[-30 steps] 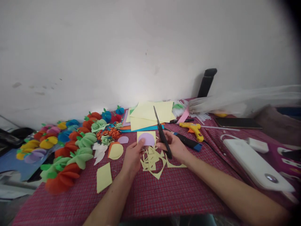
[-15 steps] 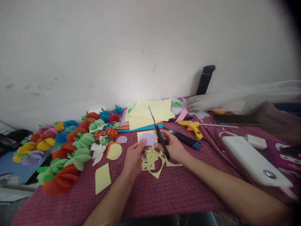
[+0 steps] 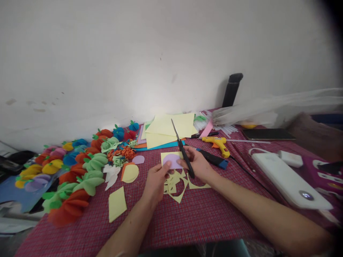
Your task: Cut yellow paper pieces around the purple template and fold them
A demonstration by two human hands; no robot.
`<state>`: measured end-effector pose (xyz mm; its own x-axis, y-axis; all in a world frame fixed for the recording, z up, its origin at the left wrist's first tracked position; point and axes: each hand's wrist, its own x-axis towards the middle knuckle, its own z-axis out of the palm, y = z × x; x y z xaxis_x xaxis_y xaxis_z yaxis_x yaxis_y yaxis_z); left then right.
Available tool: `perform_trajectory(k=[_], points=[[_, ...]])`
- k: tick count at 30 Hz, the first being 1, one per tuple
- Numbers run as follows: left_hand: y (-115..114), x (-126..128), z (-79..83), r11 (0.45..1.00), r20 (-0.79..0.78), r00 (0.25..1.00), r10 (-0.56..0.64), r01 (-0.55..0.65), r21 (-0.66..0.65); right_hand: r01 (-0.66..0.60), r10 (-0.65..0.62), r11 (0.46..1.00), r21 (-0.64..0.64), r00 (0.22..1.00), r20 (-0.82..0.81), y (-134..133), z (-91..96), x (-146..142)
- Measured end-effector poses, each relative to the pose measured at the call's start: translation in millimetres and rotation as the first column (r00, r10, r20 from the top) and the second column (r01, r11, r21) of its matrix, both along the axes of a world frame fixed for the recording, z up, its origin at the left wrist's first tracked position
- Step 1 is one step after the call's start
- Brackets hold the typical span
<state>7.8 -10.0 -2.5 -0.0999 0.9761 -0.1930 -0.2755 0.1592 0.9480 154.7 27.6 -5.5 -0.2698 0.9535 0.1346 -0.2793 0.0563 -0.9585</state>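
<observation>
My left hand (image 3: 154,180) pinches a small yellow paper square (image 3: 167,156) with a purple paper circle (image 3: 173,160) laid on it. My right hand (image 3: 197,165) grips black scissors (image 3: 182,150), blades pointing up and away, right beside the purple circle. Under both hands lies a heap of yellow paper offcuts (image 3: 177,184) on the red checked cloth (image 3: 187,214).
Paper flowers (image 3: 75,171) in many colours fill the left side. A yellow half-circle (image 3: 130,173) and a yellow scrap (image 3: 117,203) lie nearby. Coloured sheets (image 3: 168,130) sit at the back, with a yellow glue gun (image 3: 218,144), a white power bank (image 3: 286,180) and a phone (image 3: 268,134) on the right.
Both hands with paper and scissors have shifted slightly right and lower; the yellow square now sits a little tilted. The scissors stay beside the purple circle.
</observation>
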Motion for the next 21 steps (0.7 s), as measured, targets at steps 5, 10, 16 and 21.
perform_trajectory(k=[5,10,16,21], points=[[-1,-3,14.7,0.997,0.132,0.988,-0.080,0.080,0.006,0.027,-0.027,1.000,-0.003,0.999,0.030,-2,8.9,3],[-2,-3,21.5,0.998,0.100,0.993,-0.058,0.057,0.013,0.006,-0.007,1.000,0.006,0.997,0.080,-2,10.9,3],[-2,-4,12.6,0.999,0.039,0.999,-0.036,0.034,0.039,-0.001,0.000,1.000,0.014,0.996,0.086,-1,7.8,5],[-2,-5,10.0,0.997,0.061,0.996,-0.063,0.061,0.037,0.002,-0.004,1.000,0.025,0.995,0.103,0,6.0,6]])
